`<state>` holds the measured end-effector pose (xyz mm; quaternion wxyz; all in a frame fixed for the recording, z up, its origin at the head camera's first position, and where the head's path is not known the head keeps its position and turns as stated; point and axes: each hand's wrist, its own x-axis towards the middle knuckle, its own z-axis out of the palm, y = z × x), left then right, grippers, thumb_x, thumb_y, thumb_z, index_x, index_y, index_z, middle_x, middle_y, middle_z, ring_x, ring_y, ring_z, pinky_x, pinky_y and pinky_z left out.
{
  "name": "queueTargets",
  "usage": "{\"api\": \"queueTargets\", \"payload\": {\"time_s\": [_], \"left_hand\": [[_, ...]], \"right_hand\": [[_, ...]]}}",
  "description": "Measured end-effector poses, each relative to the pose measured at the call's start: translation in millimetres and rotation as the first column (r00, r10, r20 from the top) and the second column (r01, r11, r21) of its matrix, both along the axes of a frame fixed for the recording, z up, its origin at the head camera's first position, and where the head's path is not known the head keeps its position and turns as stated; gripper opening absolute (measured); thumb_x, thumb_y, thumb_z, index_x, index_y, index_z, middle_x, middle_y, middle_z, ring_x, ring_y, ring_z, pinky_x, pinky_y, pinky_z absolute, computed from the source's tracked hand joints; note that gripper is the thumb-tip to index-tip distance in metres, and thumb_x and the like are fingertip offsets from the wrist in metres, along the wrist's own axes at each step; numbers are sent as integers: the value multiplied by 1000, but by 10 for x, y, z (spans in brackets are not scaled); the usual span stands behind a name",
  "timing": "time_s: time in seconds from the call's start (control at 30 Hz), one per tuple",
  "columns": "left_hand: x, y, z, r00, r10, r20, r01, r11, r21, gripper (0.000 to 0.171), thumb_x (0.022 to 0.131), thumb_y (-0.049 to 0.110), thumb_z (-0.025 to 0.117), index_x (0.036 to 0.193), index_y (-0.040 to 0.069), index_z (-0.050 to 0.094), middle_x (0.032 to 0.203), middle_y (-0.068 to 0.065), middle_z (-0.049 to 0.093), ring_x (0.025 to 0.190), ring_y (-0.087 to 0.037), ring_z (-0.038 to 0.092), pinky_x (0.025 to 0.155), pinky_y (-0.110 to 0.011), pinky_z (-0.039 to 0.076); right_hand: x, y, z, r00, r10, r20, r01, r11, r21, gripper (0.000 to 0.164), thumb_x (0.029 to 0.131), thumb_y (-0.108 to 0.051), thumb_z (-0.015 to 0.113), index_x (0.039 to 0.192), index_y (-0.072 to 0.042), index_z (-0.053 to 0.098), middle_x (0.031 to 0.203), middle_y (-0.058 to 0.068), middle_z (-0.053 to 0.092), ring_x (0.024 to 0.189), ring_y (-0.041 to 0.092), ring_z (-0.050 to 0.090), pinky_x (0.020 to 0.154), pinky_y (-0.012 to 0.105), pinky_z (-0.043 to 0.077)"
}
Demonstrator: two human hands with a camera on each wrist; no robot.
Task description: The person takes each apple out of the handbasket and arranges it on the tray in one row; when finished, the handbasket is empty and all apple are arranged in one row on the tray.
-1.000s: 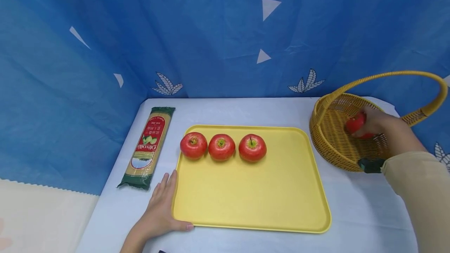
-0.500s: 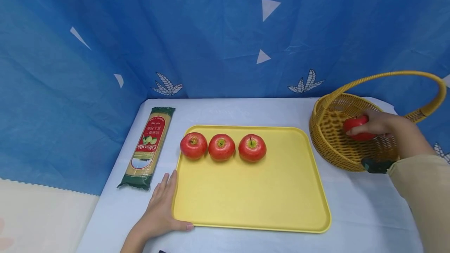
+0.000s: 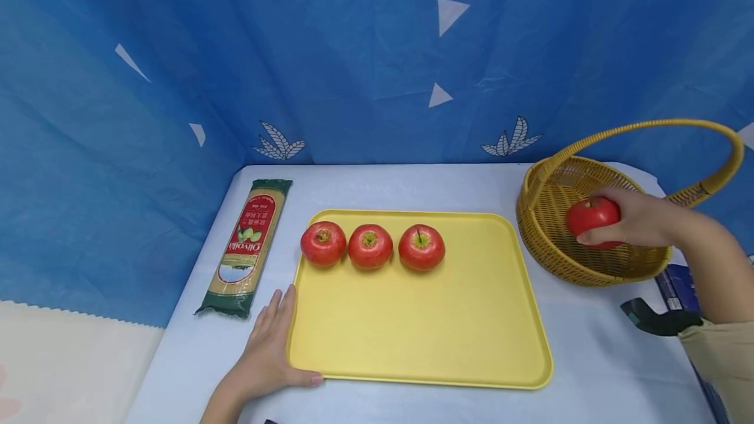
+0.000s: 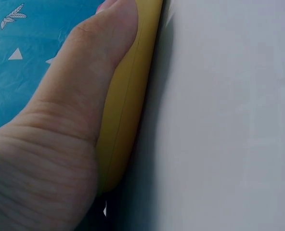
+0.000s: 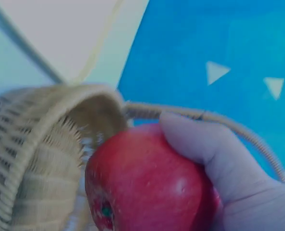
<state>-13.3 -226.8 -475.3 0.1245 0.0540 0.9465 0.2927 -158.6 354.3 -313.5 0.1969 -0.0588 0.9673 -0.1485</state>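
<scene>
A red apple is gripped in my right hand, over the inside of the wicker basket. In the right wrist view my thumb presses on the side of the apple, close by the basket's rim. My left hand rests with spread fingers at the near left corner of the yellow tray. Seen from the left wrist, the thumb lies along the tray's edge. Three more red apples, a left one, a middle one and a right one, line the tray's far left part.
Left of the tray lies a pasta packet on the white tabletop. The basket's tall handle arches over its right side. A dark blue object shows beside my right forearm. Blue cloth hangs behind.
My right hand has lifted the apple up inside the basket and drawn it slightly nearer, the forearm shifting right and toward me. The left hand and tray stay put.
</scene>
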Motion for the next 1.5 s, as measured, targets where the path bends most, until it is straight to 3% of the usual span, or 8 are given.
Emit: {"api": "queueTargets", "payload": {"time_s": [0.2, 0.43, 0.73, 0.97, 1.13, 1.27, 1.5], "left_hand": [[1, -1, 11, 1000, 8, 20, -8, 1000, 2, 152, 39, 77, 77, 152, 23, -9, 161, -10, 1, 148, -32, -5, 119, -38, -7], [2, 5, -3, 1000, 6, 10, -6, 1000, 4, 152, 39, 77, 77, 152, 24, -9, 161, -10, 1, 148, -31, -4, 118, -31, -10], [-15, 20, -2, 1000, 12, 25, -13, 1000, 14, 151, 40, 76, 78, 152, 26, -9, 161, -8, 1, 148, -30, -6, 119, -41, -5], [-17, 26, 3, 1000, 11, 18, -11, 1000, 13, 151, 40, 77, 78, 152, 26, -9, 161, -8, 2, 148, -30, -5, 119, -34, -9], [-19, 34, 20, 1000, 12, 23, -12, 1000, 15, 151, 40, 76, 78, 152, 25, -8, 161, -9, 2, 148, -31, -5, 119, -43, -3], [-13, 32, 32, 999, 17, 27, -17, 1000, 15, 151, 39, 76, 79, 152, 25, -8, 161, -9, 2, 148, -31, -5, 119, -44, -3], [-6, 26, 34, 999, 19, 28, -19, 1000, 8, 151, 39, 76, 78, 152, 26, -8, 161, -8, 2, 148, -31, -5, 119, -43, -4]], "right_hand": [[228, -397, 138, 994, 55, -93, -59, 997, -43, 99, 61, -60, 79, 132, -4, 39, 121, 19, 51, 106, 42, 49, 60, 40, 56], [363, -857, 163, 977, 87, -193, -105, 991, -82, 100, 57, -70, 75, 131, -12, 41, 121, 11, 52, 106, 33, 52, 64, 41, 56], [272, -1263, -169, 962, 65, -265, -116, 977, -180, 103, 59, -72, 73, 137, -13, 39, 128, 8, 50, 110, 29, 54, 82, 50, 54], [114, -1392, -467, 965, 87, -246, -142, 966, -216, 105, 60, -71, 73, 138, -11, 36, 130, 11, 49, 109, 30, 56, 84, 51, 53], [53, -1415, -635, 979, 72, -188, -115, 968, -224, 97, 64, -55, 81, 138, -12, 35, 130, 10, 48, 109, 29, 55, 84, 50, 53], [35, -1436, -724, 981, 90, -174, -131, 962, -239, 90, 66, -41, 85, 136, -12, 36, 128, 8, 50, 109, 28, 55, 85, 48, 54], [35, -1488, -825, 979, 125, -160, -162, 956, -246, 90, 65, -35, 86, 136, -10, 36, 129, 10, 50, 112, 27, 54, 89, 47, 52]]}}
